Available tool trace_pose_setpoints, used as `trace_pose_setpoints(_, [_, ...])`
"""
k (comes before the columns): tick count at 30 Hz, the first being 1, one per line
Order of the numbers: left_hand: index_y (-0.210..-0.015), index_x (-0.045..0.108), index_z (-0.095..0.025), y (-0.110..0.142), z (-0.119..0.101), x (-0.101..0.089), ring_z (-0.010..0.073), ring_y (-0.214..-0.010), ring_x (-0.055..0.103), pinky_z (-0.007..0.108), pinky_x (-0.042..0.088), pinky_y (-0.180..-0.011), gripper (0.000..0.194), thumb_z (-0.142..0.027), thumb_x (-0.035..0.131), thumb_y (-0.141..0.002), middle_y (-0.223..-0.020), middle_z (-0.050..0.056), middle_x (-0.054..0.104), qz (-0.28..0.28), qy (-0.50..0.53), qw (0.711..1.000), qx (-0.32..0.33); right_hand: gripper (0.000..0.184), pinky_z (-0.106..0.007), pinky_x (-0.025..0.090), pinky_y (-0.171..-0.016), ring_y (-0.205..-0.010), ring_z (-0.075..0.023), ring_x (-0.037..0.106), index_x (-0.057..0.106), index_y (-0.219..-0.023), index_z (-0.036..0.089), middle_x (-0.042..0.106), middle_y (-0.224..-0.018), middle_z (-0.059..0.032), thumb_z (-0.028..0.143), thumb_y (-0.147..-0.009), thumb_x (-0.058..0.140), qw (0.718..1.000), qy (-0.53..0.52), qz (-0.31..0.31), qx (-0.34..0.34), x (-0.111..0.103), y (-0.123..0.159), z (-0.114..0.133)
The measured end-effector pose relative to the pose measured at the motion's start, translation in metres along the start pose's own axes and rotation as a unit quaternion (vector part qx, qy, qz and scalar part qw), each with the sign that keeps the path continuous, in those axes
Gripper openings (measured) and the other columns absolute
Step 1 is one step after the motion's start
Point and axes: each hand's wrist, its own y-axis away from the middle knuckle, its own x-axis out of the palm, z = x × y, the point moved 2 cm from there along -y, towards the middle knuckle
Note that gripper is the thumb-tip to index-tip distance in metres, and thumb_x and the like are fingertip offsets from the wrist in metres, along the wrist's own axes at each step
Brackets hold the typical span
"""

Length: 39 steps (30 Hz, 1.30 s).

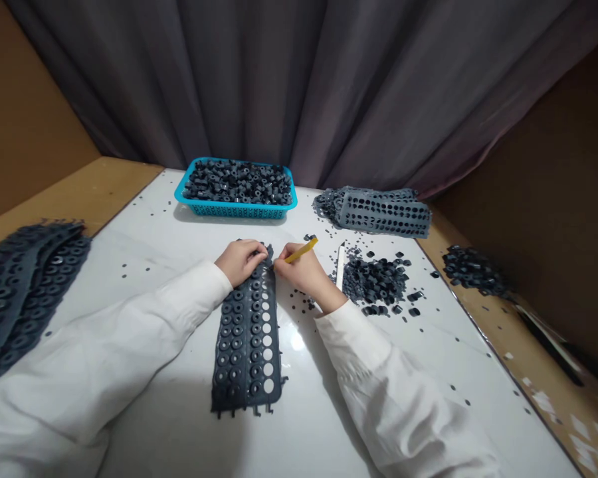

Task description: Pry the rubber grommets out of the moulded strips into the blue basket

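Observation:
A dark rubber sheet [246, 325] with rows of moulded ring-shaped parts lies lengthwise on the white table top. Its rightmost column shows round holes where the white surface comes through; the other columns still carry rings. My left hand [242, 261] rests on the sheet's far end, its fingers curled together at the edge; what they pinch there is hidden. My right hand [303, 269] grips a yellow pen-like tool [301, 251], its lower end by the far right corner of the sheet, close to my left fingertips.
Beyond the sheet stands a blue basket [236, 210] full of small black rings. Punched-out sheets [383, 211] are stacked at the back right. Near my right wrist lie a white-handled tool [339, 267] and a pile of black pieces [379, 280]. More unpunched sheets [27, 285] lie left.

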Motion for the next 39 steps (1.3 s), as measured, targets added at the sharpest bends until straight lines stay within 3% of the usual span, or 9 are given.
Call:
trace_pose_setpoints(4, [-0.078,0.065,-0.015,-0.003,-0.001,-0.005,0.0149,-0.063,0.054,0.026,0.042,-0.065,0.018,-0.027,0.051,-0.080,-0.072,0.004,0.063,0.000,0.018,1.000,-0.005,0.011,-0.023,0.037,-0.052,-0.051,-0.0119,0.049,0.048,-0.055,0.018,0.053,-0.050,0.0020,0.013,-0.064,0.052,1.000,-0.006,-0.003,-0.005,0.001,0.001,0.002])
trace_pose_setpoints(10, [-0.081,0.066,-0.014,-0.005,0.008,-0.013,0.0165,-0.067,0.055,0.027,0.042,-0.064,0.027,-0.039,0.058,-0.075,-0.073,0.004,0.066,-0.024,0.160,0.979,-0.121,0.010,-0.023,0.036,-0.053,-0.053,-0.0119,0.049,0.047,-0.057,0.019,0.051,-0.053,0.0032,0.015,-0.064,0.052,0.999,-0.008,-0.030,-0.024,-0.005,0.002,0.005])
trace_pose_setpoints(13, [-0.081,0.065,-0.013,-0.006,0.007,-0.013,0.0143,-0.064,0.055,0.025,0.041,-0.059,0.032,-0.043,0.064,-0.071,-0.078,0.006,0.068,-0.018,0.317,0.934,-0.166,0.009,-0.023,0.037,-0.053,-0.054,-0.0120,0.050,0.047,-0.058,0.019,0.052,-0.053,0.0032,0.016,-0.065,0.053,0.998,-0.030,-0.049,-0.025,-0.014,0.001,0.008])
trace_pose_setpoints(18, [-0.074,0.061,-0.011,-0.008,0.001,-0.011,0.0035,-0.043,0.032,0.019,0.021,-0.043,0.040,-0.047,0.074,-0.061,-0.068,0.004,0.065,-0.003,0.511,0.829,-0.227,0.007,-0.024,0.043,-0.054,-0.052,-0.0119,0.054,0.050,-0.064,0.018,0.058,-0.057,0.0022,0.020,-0.070,0.052,0.987,-0.136,-0.083,-0.023,-0.027,-0.001,0.011])
trace_pose_setpoints(25, [-0.075,0.060,-0.009,-0.007,-0.008,-0.011,0.0018,-0.041,0.031,0.017,0.017,-0.042,0.040,-0.044,0.076,-0.062,-0.060,0.003,0.059,0.046,0.616,0.748,-0.243,0.009,-0.024,0.048,-0.054,-0.055,-0.0118,0.059,0.053,-0.069,0.018,0.062,-0.060,0.0010,0.025,-0.073,0.057,0.967,-0.229,-0.102,-0.039,-0.025,-0.003,0.007])
trace_pose_setpoints(29, [-0.074,0.059,-0.009,-0.007,-0.008,-0.009,0.0008,-0.040,0.031,0.016,0.017,-0.041,0.043,-0.045,0.078,-0.061,-0.059,0.003,0.059,0.056,0.628,0.735,-0.249,0.013,-0.027,0.052,-0.060,-0.060,-0.0128,0.063,0.058,-0.080,0.018,0.066,-0.065,0.0003,0.030,-0.075,0.061,0.960,-0.265,-0.082,-0.045,-0.024,-0.004,0.006])
trace_pose_setpoints(33, [-0.075,0.059,-0.008,-0.007,-0.009,-0.009,-0.0003,-0.039,0.030,0.014,0.016,-0.040,0.044,-0.045,0.079,-0.060,-0.060,0.002,0.059,0.042,0.629,0.736,-0.246,0.031,-0.036,0.054,-0.079,-0.078,-0.0165,0.068,0.062,-0.101,0.019,0.072,-0.085,-0.0043,0.038,-0.077,0.063,0.927,-0.372,-0.007,-0.043,-0.020,-0.002,0.011])
trace_pose_setpoints(36, [-0.076,0.059,-0.009,-0.007,-0.014,-0.009,-0.0005,-0.041,0.031,0.014,0.018,-0.041,0.044,-0.043,0.080,-0.059,-0.064,0.003,0.061,0.016,0.631,0.738,-0.238,0.028,-0.038,0.052,-0.085,-0.082,-0.0175,0.068,0.067,-0.094,0.018,0.072,-0.087,-0.0053,0.038,-0.074,0.067,0.909,-0.415,-0.005,-0.035,-0.018,0.002,0.016])
trace_pose_setpoints(39, [-0.074,0.059,-0.009,-0.007,-0.020,-0.011,-0.0001,-0.043,0.032,0.015,0.020,-0.042,0.044,-0.043,0.081,-0.056,-0.066,0.003,0.062,-0.022,0.630,0.742,-0.228,0.023,-0.035,0.054,-0.078,-0.073,-0.0158,0.067,0.068,-0.083,0.018,0.071,-0.077,-0.0026,0.034,-0.068,0.073,0.915,-0.398,-0.052,-0.032,-0.017,0.005,0.020])
